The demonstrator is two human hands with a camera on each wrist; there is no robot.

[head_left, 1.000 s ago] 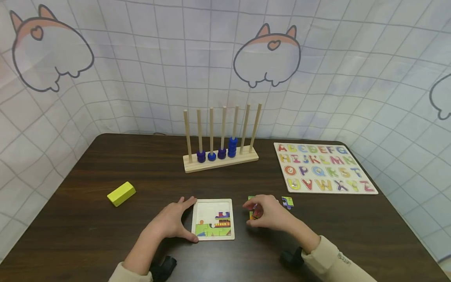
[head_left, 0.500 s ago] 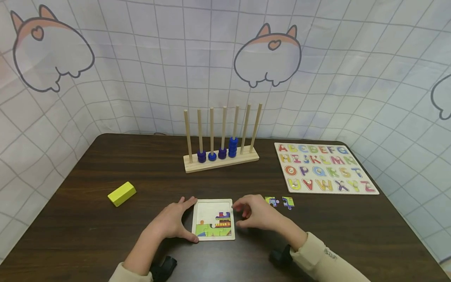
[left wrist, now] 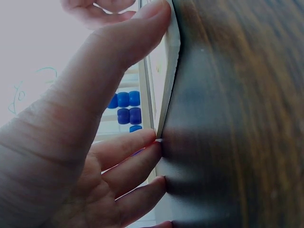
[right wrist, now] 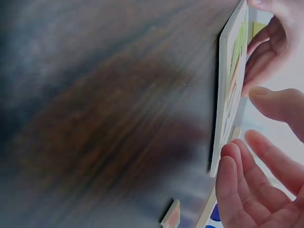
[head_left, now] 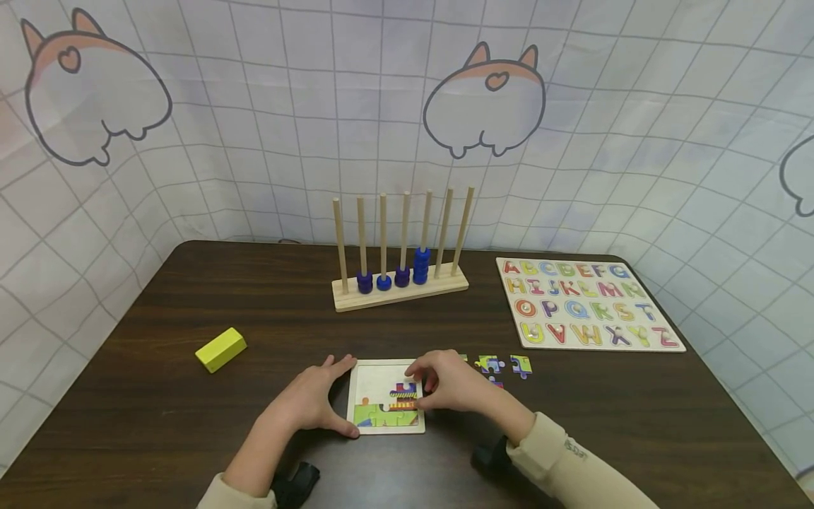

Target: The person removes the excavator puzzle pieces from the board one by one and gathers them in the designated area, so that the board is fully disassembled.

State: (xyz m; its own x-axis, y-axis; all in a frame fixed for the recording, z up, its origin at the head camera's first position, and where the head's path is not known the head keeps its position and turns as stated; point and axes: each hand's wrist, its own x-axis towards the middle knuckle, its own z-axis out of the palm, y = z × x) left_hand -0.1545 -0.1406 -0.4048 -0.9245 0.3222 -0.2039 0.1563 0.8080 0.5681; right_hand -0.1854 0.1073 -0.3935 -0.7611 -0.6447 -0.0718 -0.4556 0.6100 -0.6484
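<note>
A square wooden jigsaw tray (head_left: 375,382) lies on the table, with joined pieces (head_left: 388,416) filling its near part and right side. My left hand (head_left: 311,396) holds the tray by its left side, thumb at the near corner and forefinger at the far one. In the left wrist view the thumb (left wrist: 142,35) rests on its rim. My right hand (head_left: 451,382) is over the tray's right edge. Its thumb (right wrist: 273,102) stands apart from the fingers, and no piece shows between them. Loose jigsaw pieces (head_left: 490,364) lie beyond the right hand, partly hidden by it.
A wooden rack of upright pegs (head_left: 400,291) with blue and purple beads stands behind the tray. An alphabet board (head_left: 588,304) lies at the back right. Toward the left is a yellow block (head_left: 220,350). A patterned cloth (head_left: 286,127) hangs behind the table.
My right hand has moved left from the loose pieces to the tray's right edge, uncovering some of them. The left hand and the tray have stayed in place.
</note>
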